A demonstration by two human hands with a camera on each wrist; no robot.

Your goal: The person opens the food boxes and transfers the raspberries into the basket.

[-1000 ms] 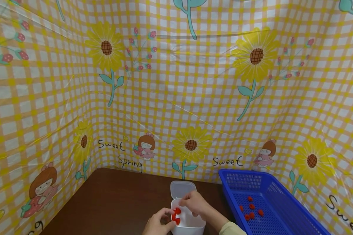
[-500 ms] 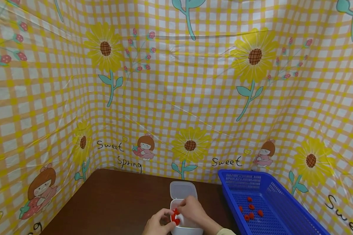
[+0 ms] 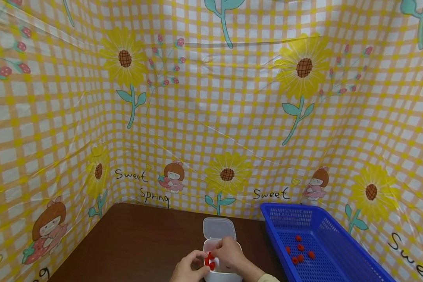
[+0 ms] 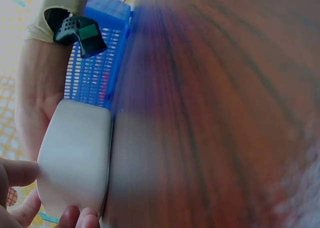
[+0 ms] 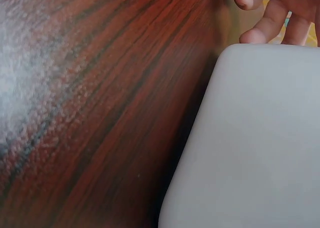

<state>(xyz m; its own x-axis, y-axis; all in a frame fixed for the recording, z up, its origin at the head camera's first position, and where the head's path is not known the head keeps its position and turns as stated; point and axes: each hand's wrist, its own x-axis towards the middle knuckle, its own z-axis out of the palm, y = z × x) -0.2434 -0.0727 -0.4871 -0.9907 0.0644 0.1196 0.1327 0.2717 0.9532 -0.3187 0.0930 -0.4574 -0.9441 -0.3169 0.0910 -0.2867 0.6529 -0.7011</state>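
Head view, read from left to right, with places given relative to the white box [image 3: 223, 277]. Left of and beyond the box hangs a checked cloth [image 3: 204, 129] printed with sunflowers; the dark wood-grained table [image 3: 141, 243] carries the box and extends to its left. The left hand [image 3: 190, 268] lies at the box's left wall, its thumb and fingers apart from one another and curled about the wall; the left wrist view confirms contact with the box. Inside the box, along its left wall, lie several red pieces [image 3: 212, 266], close to the left thumb and forefinger. The box stands upright; its translucent lid [image 3: 219, 228] is open, laid back past the far rim. The right hand [image 3: 230, 252] reaches into the box from the right, fingers bent and close together just beside the red pieces; whether the tips clamp one cannot be told. Its pale sleeve [image 3: 268, 278] shows to the box's lower right, and a dark device [image 4: 85, 35] sits at the cuff. Right of the box, and apart from it, stands a blue basket [image 3: 333, 250] with six small red items [image 3: 300, 247] visible on its floor.
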